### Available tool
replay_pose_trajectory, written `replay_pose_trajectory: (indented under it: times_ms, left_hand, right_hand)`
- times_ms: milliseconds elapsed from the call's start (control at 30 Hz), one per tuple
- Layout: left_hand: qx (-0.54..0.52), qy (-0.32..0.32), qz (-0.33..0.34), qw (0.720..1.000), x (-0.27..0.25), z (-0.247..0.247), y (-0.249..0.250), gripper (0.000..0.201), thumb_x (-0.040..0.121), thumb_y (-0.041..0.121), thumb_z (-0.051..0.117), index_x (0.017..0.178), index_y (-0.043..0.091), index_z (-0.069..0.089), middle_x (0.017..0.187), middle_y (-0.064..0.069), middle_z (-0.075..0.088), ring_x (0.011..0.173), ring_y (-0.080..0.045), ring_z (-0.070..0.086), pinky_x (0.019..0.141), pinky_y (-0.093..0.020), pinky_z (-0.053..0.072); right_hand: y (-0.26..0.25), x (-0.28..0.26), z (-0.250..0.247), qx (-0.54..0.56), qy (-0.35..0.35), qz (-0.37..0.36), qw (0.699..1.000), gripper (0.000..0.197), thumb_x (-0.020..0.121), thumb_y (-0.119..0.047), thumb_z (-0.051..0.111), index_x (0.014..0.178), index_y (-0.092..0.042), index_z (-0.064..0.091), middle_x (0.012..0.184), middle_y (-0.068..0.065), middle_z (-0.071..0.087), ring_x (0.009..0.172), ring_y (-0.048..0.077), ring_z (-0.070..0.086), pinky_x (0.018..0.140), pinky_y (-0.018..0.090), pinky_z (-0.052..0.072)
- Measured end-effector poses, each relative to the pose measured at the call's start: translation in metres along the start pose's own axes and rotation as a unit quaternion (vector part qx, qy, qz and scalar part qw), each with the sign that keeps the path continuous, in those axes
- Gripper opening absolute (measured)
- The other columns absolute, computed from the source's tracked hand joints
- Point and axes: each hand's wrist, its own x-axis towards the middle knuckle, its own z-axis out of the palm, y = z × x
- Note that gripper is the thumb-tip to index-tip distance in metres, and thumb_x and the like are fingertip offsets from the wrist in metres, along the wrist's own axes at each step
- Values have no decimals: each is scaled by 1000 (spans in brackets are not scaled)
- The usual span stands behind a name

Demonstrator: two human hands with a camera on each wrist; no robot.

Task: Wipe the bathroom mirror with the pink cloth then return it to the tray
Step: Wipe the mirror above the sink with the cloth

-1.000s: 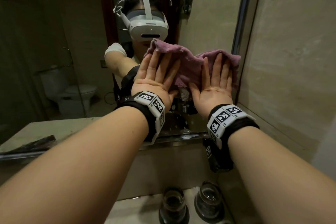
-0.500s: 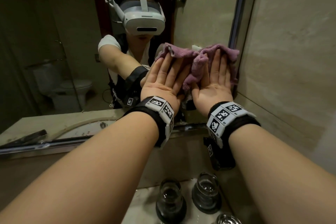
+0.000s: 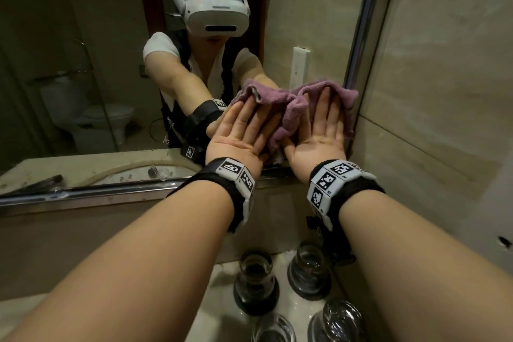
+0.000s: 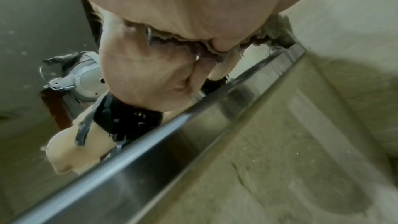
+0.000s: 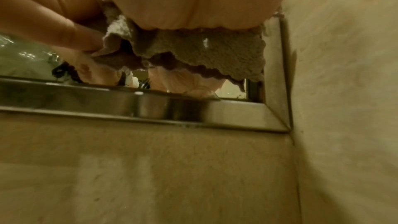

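The pink cloth (image 3: 291,108) is bunched flat against the mirror (image 3: 83,50) near its lower right corner. My left hand (image 3: 244,125) presses the cloth's left part with straight fingers. Beside it my right hand (image 3: 324,122) presses the right part, fingers also straight, close to the mirror's metal frame (image 3: 361,44). In the right wrist view the cloth (image 5: 204,54) hangs below my palm, just above the bottom frame (image 5: 150,105). The left wrist view shows the cloth (image 4: 189,43) squeezed between my palm and its reflection. No tray is in view.
Several upturned glasses (image 3: 255,280) stand on the counter below my wrists. A tiled wall (image 3: 444,91) meets the mirror at the right. The mirror reflects a person with a headset (image 3: 216,8) and a toilet (image 3: 105,119).
Both hands have slid the cloth down the mirror toward its bottom frame. The cloth has bunched up more between them.
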Motion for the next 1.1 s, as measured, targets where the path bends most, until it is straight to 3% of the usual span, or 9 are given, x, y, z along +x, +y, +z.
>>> replay_pose_trajectory:
  times_ms: [167,233,367,533,733,967,1100]
  left_hand:
    - [-9,-11,26,1000,-5,12,8,65,101,41,16,143,15,-26,144,-6,-40,141,-33,-27,97,-44,-29]
    - [-10,-19,44,999,-10,17,13,67,101,42,19,142,13,-26,152,-10,-31,141,-33,-25,97,-44,-29]
    - [-11,-57,88,994,-24,25,26,64,101,44,16,150,13,-10,157,-10,-18,143,-31,-21,102,-41,-27]
    - [-13,-121,119,985,-39,28,43,61,101,40,14,150,10,-7,159,-9,-10,146,-27,-15,115,-40,-15]
    - [-11,-124,120,985,-49,26,36,64,100,33,20,149,10,-12,158,-8,-14,146,-25,-16,117,-38,-12]
    - [-29,-152,95,983,-68,27,28,64,100,30,23,149,8,-11,159,-9,-13,146,-27,-13,118,-38,-6]
    - [-19,-152,74,985,-78,36,15,63,100,31,21,149,9,-13,158,-9,-13,146,-28,-15,118,-39,-7]
  right_hand:
    - [2,-8,15,1,-40,11,999,87,92,-54,36,145,-21,-25,151,14,-34,141,33,-27,115,41,-14]
    - [4,-16,23,1,-50,15,999,88,92,-51,38,146,-20,-24,151,13,-34,141,33,-26,115,41,-13]
    - [-1,-39,44,36,-70,54,995,85,94,-41,38,145,-15,-24,151,13,-33,142,31,-24,116,41,-11]
    - [-3,-58,59,17,-79,55,995,78,96,-34,34,147,-5,-16,154,20,-23,144,33,-17,118,41,-8]
    - [-5,-69,49,-37,-115,15,993,74,98,-36,31,148,-4,-12,155,20,-19,145,31,-14,119,39,-6]
    - [-34,-69,37,-80,-133,-8,988,61,99,-21,29,148,4,2,156,25,5,146,32,7,120,39,6]
    - [-46,-73,42,-62,-133,-34,989,62,100,-26,29,149,-1,0,156,25,-1,146,34,0,120,40,1]
